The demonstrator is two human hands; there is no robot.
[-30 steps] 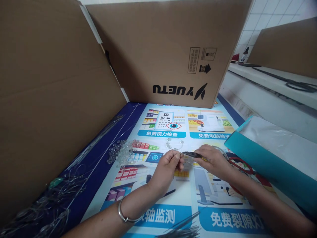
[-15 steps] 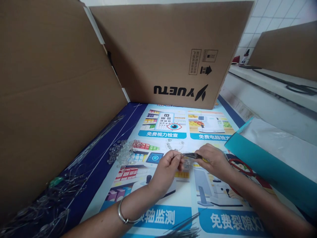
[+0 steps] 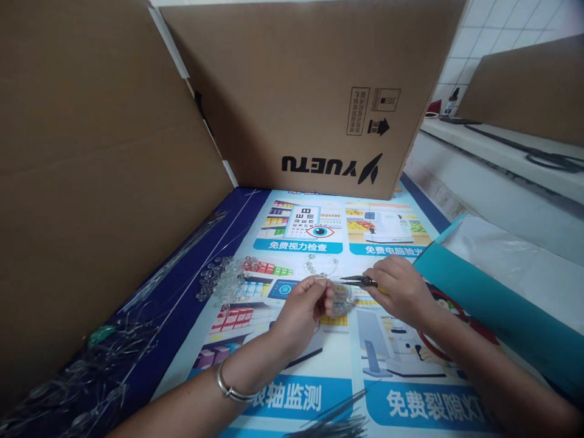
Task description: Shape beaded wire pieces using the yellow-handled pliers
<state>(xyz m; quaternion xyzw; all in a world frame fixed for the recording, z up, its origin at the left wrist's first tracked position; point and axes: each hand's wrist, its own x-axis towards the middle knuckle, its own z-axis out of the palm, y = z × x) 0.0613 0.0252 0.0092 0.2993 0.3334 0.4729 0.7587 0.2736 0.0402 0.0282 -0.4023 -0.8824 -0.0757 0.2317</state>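
White tiled wall (image 3: 486, 36) shows at the upper right of the frame, above a ledge (image 3: 438, 129) that bears a black cable (image 3: 542, 157) and a small bottle (image 3: 451, 102); brown cardboard panels stand at the left (image 3: 100, 146) and across the top centre (image 3: 274, 85), the latter printed with an upside-down YUETU; below them, a printed eye-clinic poster (image 3: 335, 371) covers the middle of the work surface.

At the centre, the left hand (image 3: 308, 307), a metal bangle (image 3: 228, 389) on its wrist, pinches a thin wire (image 3: 326, 278) between thumb and curled fingers; a cluster of clear beads (image 3: 343, 301) sits just beside those fingers. Right of centre, the right hand (image 3: 401, 292) grasps long-nose pliers (image 3: 360, 281), whose slightly parted jaws point left, their tips just short of the left fingertips.

Above the left hand lies a loose beaded strand (image 3: 311, 266); a pile of clear beads (image 3: 223, 280) is left of centre; tangled clear strands (image 3: 86, 377) fill the lower left, a green piece (image 3: 101, 334) among them; dark wires (image 3: 337, 426) lie at the bottom centre; a teal box (image 3: 493, 298) is at the right.
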